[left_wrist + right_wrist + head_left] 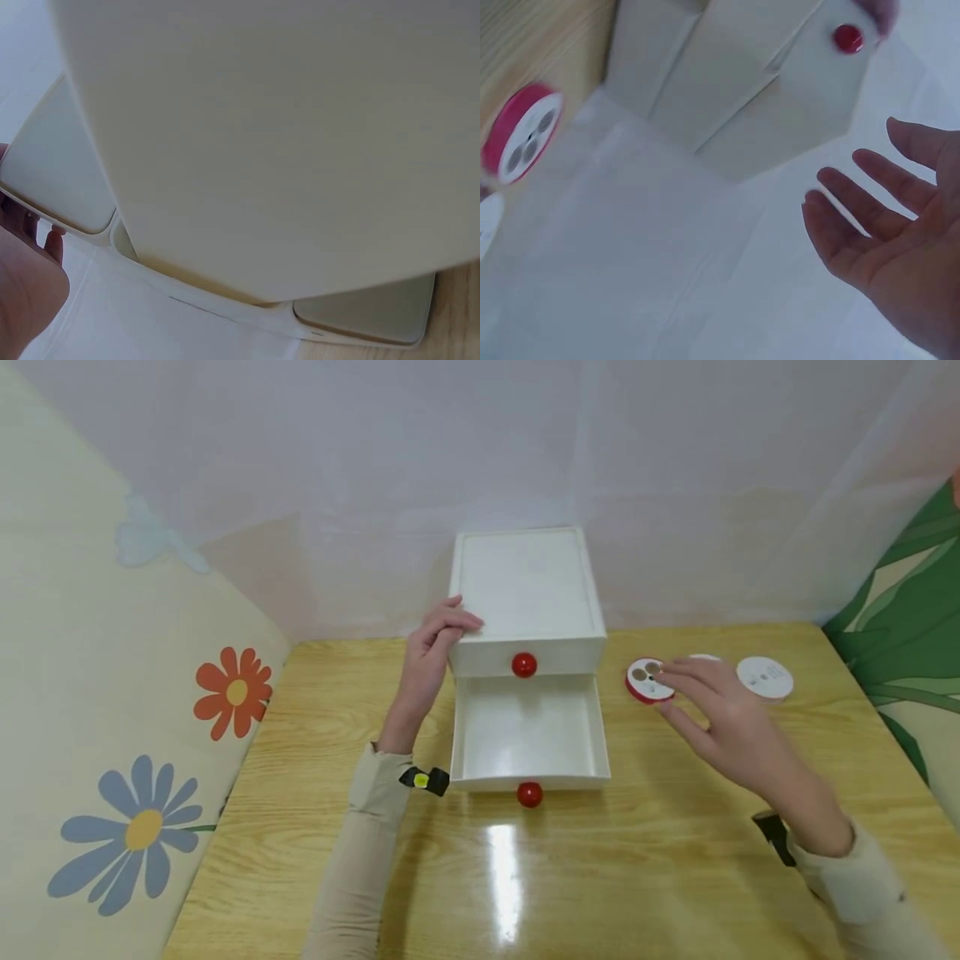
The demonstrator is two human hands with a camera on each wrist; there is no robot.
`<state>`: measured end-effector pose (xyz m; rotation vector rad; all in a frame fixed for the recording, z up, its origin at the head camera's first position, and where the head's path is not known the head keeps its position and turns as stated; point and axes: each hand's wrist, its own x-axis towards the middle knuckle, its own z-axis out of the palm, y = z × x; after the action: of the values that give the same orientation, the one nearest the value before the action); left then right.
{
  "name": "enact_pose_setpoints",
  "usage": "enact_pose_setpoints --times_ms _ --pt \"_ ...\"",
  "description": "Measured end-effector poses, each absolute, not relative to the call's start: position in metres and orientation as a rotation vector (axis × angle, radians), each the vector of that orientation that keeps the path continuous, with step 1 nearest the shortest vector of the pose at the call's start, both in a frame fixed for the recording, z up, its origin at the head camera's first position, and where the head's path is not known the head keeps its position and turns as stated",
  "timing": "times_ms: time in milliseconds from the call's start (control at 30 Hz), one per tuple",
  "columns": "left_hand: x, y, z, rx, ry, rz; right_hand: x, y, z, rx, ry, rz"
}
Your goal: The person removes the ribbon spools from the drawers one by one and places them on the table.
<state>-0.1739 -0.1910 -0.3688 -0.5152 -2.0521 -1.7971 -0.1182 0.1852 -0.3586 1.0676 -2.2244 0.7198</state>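
A small white drawer box (527, 589) stands at the back of the wooden table (675, 843), its lower drawer (528, 735) pulled out toward the person and showing nothing inside, a red knob (529, 794) at its front and another red knob (523, 665) on the shut upper drawer. The left hand (431, 647) rests against the box's top left corner, fingers laid over the edge in a loose, steadying grip that curls round nothing. The right hand (712, 710) hovers over the table to the right of the box, its grip wide, fingers spread and relaxed and holding nothing; the right wrist view shows the palm bare. Just beyond its fingertips, toward the back and slightly to the left, lies a red-rimmed spool (648, 681) flat on its side, white face up, between the hand and the box. A white spool (764, 678) lies further right, and a third white one is mostly hidden behind the fingers. The right hand is far nearer the red-rimmed spool than the left, and the open drawer lies to that spool's left
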Motion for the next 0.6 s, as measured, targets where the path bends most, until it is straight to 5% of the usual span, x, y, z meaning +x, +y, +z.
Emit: enact_pose_setpoints --times_ms 600 --pt "-0.173 -0.191 -0.368 -0.518 -2.044 -1.802 -0.074 0.131 -0.35 1.321 -2.114 0.907"
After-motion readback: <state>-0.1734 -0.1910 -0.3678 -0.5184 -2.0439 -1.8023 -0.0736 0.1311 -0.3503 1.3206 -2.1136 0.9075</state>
